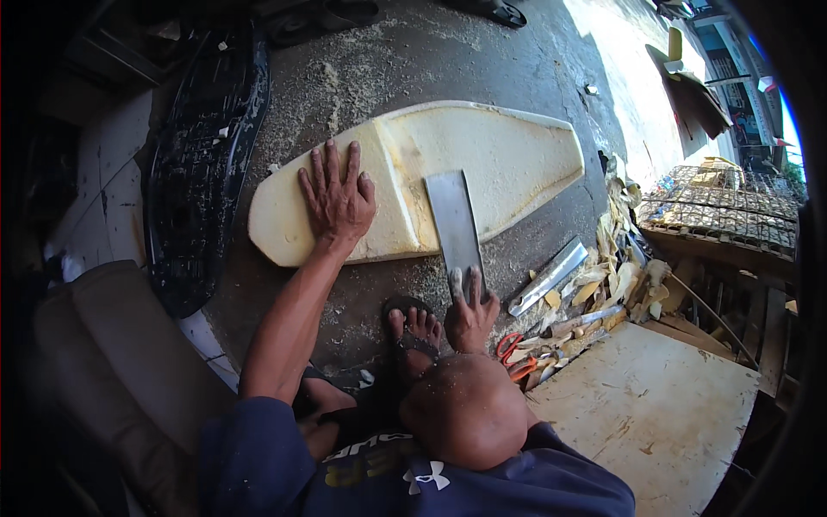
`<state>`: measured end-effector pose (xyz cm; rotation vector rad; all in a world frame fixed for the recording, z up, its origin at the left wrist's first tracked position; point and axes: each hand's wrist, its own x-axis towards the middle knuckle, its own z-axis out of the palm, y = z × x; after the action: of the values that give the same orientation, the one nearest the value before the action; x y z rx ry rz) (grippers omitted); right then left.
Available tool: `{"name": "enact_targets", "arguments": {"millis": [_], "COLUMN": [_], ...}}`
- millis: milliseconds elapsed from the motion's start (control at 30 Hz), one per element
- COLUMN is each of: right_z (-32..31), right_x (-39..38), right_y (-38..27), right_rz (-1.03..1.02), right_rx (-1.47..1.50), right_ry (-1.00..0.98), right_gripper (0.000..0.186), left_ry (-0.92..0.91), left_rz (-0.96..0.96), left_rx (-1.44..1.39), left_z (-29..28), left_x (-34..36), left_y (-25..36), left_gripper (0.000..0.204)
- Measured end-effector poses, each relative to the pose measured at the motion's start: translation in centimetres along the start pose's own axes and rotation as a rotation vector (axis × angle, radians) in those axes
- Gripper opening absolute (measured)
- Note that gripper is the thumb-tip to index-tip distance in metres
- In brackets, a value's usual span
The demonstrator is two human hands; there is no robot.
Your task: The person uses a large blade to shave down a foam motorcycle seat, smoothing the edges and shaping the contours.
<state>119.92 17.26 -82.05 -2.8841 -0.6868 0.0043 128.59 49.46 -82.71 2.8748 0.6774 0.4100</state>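
In the head view, the cream foam block lies on the floor, its tapered outline apparently formed; the left hand is spread flat on it, fingers parted; the right hand is clamped on the near end of a flat metal blade, whose far end overlaps the foam; pale crumbs suggest some trimming done; the stained crease looks rough, so smoothing probably remains; how much, I cannot tell.

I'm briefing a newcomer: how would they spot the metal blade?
Find the big cream foam block. Over its near edge lies a straight, flat grey blade, its near end in the right hand. Unlike the silver strip nearby, it overlaps the foam.
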Motion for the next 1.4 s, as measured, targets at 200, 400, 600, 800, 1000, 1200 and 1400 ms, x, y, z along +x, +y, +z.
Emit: {"name": "enact_targets", "arguments": {"millis": [200,400,600,800,1000,1200,1400], "right_z": [-1.8,2.4,-2.9,-0.4,-0.3,-3.3,0.9], "right_x": [7.0,-3.1,13.5,8.3,7.9,14.6,13.4], "right_y": [0.5,3.1,8.1,8.1,5.1,13.9,7.7], "right_rz": [0.113,0.0,0.321,0.157,0.215,0.166,0.133], "right_rx": [-0.092,0.007,-0.225,-0.144,-0.162,-0.264,-0.242], "right_ry": [0.006,0.087,0.065,0.098,0.123,0.236,0.233], "right_gripper": [0.058,0.061,0.067,0.072,0.069,0.068,0.068], "left_ry": [0.009,-0.019,0.047,-0.006,0.013,-0.02,-0.034], "left_rz": [0.016,-0.019,0.02,0.015,0.011,0.013,0.003], "left_rx": [0.02,0.049,0.019,0.065,0.049,0.019,0.063], "left_z": [-0.8,1.6,0.4,1.1,-0.4,0.6,1.0], "left_x": [0.3,-0.4,1.4,-0.1,0.2,-0.7,-0.4], "left_y": [1.2,1.1,2.5,0.7,1.8,1.7,0.9], "left_gripper": [0.058,0.06,0.059,0.058,0.058,0.059,0.061]}}
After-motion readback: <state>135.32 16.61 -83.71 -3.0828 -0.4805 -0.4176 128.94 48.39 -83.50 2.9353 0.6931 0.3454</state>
